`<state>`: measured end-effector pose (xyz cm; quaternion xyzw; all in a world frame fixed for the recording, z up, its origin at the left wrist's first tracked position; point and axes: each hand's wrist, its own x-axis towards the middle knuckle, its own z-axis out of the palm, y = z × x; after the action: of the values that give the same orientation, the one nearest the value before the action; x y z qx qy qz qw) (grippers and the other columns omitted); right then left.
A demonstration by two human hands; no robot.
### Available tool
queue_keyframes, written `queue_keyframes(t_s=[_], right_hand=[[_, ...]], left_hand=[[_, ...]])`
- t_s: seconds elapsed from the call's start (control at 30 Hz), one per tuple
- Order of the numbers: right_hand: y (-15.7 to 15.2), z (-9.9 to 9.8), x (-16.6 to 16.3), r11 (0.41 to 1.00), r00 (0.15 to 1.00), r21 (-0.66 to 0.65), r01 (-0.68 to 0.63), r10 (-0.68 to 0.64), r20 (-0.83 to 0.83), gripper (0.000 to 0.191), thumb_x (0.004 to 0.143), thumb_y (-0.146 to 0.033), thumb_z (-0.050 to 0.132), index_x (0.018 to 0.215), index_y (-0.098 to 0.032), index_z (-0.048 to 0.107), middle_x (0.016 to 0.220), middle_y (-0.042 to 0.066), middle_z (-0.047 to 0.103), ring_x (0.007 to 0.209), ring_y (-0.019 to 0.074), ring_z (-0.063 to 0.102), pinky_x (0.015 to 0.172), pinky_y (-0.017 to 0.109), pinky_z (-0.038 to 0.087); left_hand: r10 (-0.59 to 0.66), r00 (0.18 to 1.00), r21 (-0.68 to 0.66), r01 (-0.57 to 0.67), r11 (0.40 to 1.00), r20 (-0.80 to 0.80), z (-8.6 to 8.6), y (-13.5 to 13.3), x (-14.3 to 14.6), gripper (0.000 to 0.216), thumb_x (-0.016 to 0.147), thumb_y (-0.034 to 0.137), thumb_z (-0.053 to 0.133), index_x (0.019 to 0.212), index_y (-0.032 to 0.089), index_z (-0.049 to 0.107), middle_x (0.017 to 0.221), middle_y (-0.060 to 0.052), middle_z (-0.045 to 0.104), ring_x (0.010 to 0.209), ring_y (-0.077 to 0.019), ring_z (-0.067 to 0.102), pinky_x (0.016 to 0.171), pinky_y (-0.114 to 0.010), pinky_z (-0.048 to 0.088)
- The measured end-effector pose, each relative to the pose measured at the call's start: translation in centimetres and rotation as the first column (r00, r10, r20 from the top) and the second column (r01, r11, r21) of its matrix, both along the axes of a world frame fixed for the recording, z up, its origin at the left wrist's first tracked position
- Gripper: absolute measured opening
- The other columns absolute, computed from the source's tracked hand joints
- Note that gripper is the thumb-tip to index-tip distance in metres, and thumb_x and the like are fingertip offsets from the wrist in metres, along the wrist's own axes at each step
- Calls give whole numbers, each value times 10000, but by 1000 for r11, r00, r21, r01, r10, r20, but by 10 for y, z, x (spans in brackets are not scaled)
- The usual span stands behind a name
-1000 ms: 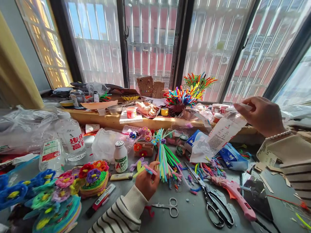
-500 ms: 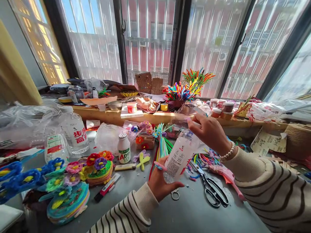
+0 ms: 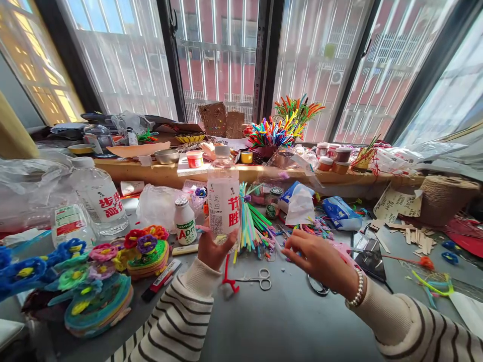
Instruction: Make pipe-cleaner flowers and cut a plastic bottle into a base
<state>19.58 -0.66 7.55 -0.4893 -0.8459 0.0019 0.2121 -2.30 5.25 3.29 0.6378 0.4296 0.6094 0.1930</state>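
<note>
My left hand (image 3: 216,247) is wrapped round the lower part of a clear plastic bottle (image 3: 223,198) with a white label and red lettering. The bottle stands upright in my grip, its cap on. Off to the right, my right hand (image 3: 320,259) is apart from the bottle, fingers bent and loosely spread; a pale blur shows at the fingertips. Beneath that hand, large scissors (image 3: 318,286) are mostly hidden. Small silver scissors (image 3: 260,279) and a red pipe cleaner (image 3: 228,282) lie between my hands. Pastel and green pipe cleaners (image 3: 260,226) lie bundled behind.
At left are pipe-cleaner flowers (image 3: 100,296), a second bottle (image 3: 101,198) and a small white bottle (image 3: 184,221). Behind on the right lie blue tissue packs (image 3: 341,213) and a twine spool (image 3: 447,198). A wooden ledge (image 3: 249,173) runs below the window.
The tilted bottle has come upright and moved left in my left hand. My right hand has left the bottle's top and dropped lower. The view has shifted right.
</note>
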Motion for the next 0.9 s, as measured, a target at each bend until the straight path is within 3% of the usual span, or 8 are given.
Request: queue_keyframes(t_s=[0.07, 0.2, 0.43, 0.6, 0.67, 0.73, 0.8, 0.9], right_hand=[[-10, -30, -9, 997, 997, -47, -58, 61, 56, 140, 763, -304, 462, 795, -188, 534, 777, 24, 543, 698, 143, 510, 604, 240, 397], [-19, -71, -32, 996, 986, -36, -86, 90, 143, 228, 656, -243, 599, 866, -187, 530, 853, 41, 549, 793, 174, 506, 628, 248, 425], [0, -91, -45, 990, 974, 119, 71, -95, 207, 88, 705, -79, 503, 706, -163, 529, 748, 47, 566, 692, 169, 522, 554, 244, 424], [5, -85, -46, 991, 974, 54, 120, -107, -201, 98, 780, -209, 428, 740, -184, 514, 724, 24, 551, 644, 140, 515, 589, 252, 423], [5, -80, -54, 995, 910, 21, 96, -79, -408, 140, 779, -283, 431, 849, -186, 504, 775, 30, 553, 631, 130, 512, 581, 248, 430], [5, -76, -65, 999, 828, 9, 51, -37, -559, 326, 726, -351, 497, 1000, -180, 451, 912, 62, 539, 722, 150, 519, 588, 251, 443], [6, -74, -76, 1000, 761, 6, -10, 11, -649, 489, 662, -379, 562, 1077, -177, 400, 1028, 86, 500, 870, 186, 495, 666, 274, 445], [8, -73, -86, 993, 669, -32, -110, 50, -741, 499, 649, -359, 576, 1082, -189, 394, 1050, 77, 503, 927, 196, 485, 740, 299, 430]], left_hand=[[13, 999, -6, -12, 1000, 33, -2, 4, -7, 402, 603, 304, 586, 957, 162, 459, 924, -81, 569, 855, -210, 544, 791, -370, 436], [64, 994, -12, -63, 998, 89, -5, 7, -16, 432, 597, 314, 596, 987, 178, 470, 937, -72, 574, 866, -217, 540, 811, -410, 420], [-15, 996, -58, 20, 998, 85, -6, 9, -20, 464, 615, 311, 584, 1037, 172, 450, 983, -92, 566, 898, -229, 531, 833, -430, 403], [-297, 950, -140, 308, 941, 95, -6, 3, -12, 460, 650, 304, 558, 1053, 151, 397, 1028, -110, 540, 955, -233, 507, 848, -405, 396], [-391, 916, -157, 400, 903, 89, -7, -3, -7, 478, 642, 303, 571, 1059, 161, 385, 1044, -102, 533, 979, -238, 492, 854, -396, 390], [-488, 869, -190, 495, 848, 87, -7, -9, -3, 497, 623, 333, 587, 1056, 176, 401, 1038, -93, 540, 970, -245, 498, 836, -387, 404], [-573, 813, -228, 580, 782, 101, -7, -14, 0, 502, 615, 393, 579, 1051, 194, 427, 1012, -83, 559, 934, -244, 521, 793, -376, 434], [-614, 785, -291, 609, 738, 85, -5, -15, 0, 436, 662, 484, 479, 1001, 210, 498, 993, -73, 571, 944, -230, 515, 795, -367, 433]])
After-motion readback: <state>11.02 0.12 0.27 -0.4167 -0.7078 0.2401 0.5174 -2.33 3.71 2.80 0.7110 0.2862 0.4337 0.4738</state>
